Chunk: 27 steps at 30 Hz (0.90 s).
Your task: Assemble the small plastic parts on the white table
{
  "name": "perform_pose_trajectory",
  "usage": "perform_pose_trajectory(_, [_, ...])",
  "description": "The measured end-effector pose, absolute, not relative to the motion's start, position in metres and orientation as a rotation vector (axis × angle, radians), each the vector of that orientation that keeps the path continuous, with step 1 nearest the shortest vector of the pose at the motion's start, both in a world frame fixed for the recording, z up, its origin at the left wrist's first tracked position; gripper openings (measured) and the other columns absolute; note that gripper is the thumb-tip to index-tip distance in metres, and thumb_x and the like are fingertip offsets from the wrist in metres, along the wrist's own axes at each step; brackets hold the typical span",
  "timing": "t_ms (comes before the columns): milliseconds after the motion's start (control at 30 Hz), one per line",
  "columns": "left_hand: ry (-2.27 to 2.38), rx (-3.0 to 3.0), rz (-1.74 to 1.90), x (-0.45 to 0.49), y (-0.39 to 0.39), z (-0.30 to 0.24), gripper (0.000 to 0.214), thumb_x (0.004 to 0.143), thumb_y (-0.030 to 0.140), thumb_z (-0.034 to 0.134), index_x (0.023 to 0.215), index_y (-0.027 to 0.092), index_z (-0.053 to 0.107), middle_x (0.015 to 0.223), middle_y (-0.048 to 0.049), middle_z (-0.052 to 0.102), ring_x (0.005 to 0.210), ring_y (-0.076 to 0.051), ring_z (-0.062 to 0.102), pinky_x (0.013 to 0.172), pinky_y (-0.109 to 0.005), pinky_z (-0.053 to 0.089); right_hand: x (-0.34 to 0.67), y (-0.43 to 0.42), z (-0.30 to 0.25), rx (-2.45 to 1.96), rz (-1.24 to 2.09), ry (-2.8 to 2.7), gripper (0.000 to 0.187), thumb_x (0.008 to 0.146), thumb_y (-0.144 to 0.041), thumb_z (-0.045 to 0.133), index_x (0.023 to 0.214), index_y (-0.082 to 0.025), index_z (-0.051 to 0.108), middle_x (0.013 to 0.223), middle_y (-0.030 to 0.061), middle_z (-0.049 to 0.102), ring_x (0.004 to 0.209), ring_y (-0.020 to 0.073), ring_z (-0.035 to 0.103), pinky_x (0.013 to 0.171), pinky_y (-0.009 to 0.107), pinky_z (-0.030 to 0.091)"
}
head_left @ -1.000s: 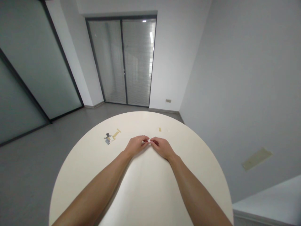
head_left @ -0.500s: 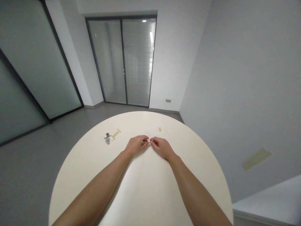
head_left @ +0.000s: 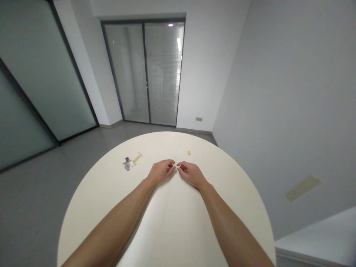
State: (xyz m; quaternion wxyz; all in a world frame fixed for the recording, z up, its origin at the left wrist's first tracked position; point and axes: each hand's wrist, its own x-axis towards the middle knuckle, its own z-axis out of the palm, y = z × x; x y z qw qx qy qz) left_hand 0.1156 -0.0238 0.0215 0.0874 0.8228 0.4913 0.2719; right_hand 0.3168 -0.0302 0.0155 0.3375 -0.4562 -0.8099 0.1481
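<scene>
Over the far half of the round white table (head_left: 172, 230), my left hand (head_left: 162, 171) and my right hand (head_left: 191, 174) meet almost fingertip to fingertip. A small white piece (head_left: 175, 166) shows in the narrow gap between them; its kind is too small to make out. The fingers of both hands are curled and pinched in around it, thumbs toward me. Parts of the piece are hidden behind the fingertips.
Left of my hands lies a cluster of small grey and dark pieces (head_left: 127, 166) with yellow pieces (head_left: 137, 158) beside it. A single yellow piece (head_left: 189, 152) lies beyond my right hand, near a faint pale piece (head_left: 199, 154). Walls and glass doors (head_left: 146, 74) stand past the table.
The fingertips have shifted very slightly around the small white piece. The hands, arms and loose pieces otherwise stay in place.
</scene>
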Motion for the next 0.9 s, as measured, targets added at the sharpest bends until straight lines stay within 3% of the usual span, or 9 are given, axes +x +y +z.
perform_pose_trajectory(900, [1.468,2.483,0.776,0.1126,-0.0202,0.0175,0.025,0.093,0.036,0.050,0.111,0.028,0.065,0.106,-0.0012,0.073,0.096,-0.018,0.066,0.084,-0.028,0.049,0.3157,-0.0367,0.0231,-1.125,0.439,-2.130,0.023,0.087,-0.031,0.061,0.108,-0.025,0.066,0.084,0.0007,0.073,0.078,0.0155,0.067,0.078,0.027,0.049])
